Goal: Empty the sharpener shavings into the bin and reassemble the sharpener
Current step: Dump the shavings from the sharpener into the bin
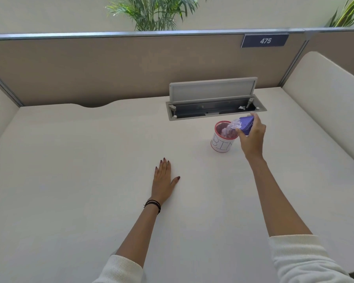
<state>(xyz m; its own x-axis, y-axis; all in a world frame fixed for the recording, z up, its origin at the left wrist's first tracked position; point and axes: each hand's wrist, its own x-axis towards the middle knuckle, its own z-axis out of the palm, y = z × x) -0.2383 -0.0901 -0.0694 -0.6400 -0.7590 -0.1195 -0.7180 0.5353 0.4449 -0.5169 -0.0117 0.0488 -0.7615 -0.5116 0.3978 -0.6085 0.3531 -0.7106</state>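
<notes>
1 sharpener [246, 124] in right hand [252, 137]

— Any writing to read here?
— Two bits. A dark blue plate [265, 40] on the partition [110, 68] at the back of the desk carries the number "475" in white.
— And the other?
— The small white cup [221, 145] with a red rim, standing on the desk, has hand-drawn letters on its side: "BIN". The last letter is partly hidden by the right hand [252, 135] in front of it.
— Anything on the purple thing in that hand?
— Nothing legible.
</notes>
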